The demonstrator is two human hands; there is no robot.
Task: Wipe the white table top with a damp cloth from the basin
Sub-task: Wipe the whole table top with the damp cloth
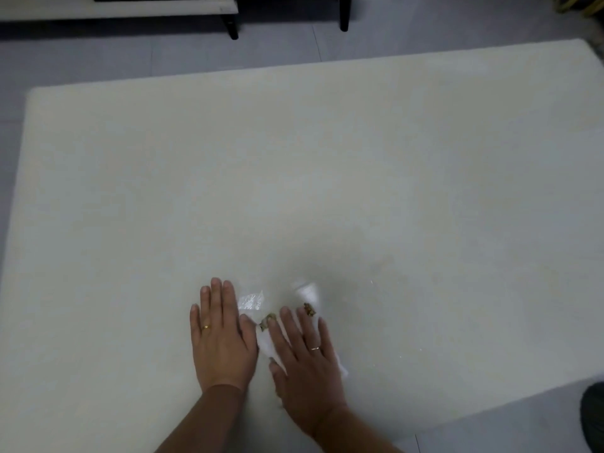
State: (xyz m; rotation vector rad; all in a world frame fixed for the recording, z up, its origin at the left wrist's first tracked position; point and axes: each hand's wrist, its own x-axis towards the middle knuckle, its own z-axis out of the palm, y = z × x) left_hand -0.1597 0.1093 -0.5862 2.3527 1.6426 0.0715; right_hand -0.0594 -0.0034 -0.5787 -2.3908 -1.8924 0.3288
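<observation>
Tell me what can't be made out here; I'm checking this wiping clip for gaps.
Basin: nowhere in the head view, outside the frame.
Cloth: mostly under the right hand, blurred; dampness untellable.
Brown bits on cloth: too small and blurred to identify.
Table top: near left corner cut off by frame's bottom edge.

Seen from above, a large white table top (327, 158) fills most of the view, and 2 bare hands lie side by side near its front edge. The left hand (222, 335) lies flat with straight fingers, its thumb side against a crumpled white cloth (264, 344), while the right hand (304, 358) presses flat on top of that cloth, which carries 2 small brown patches (309, 309). Each hand wears 1 gold ring (206, 327), and beyond the table are a grey tiled floor (98, 57) and pale furniture on black legs (230, 26).
</observation>
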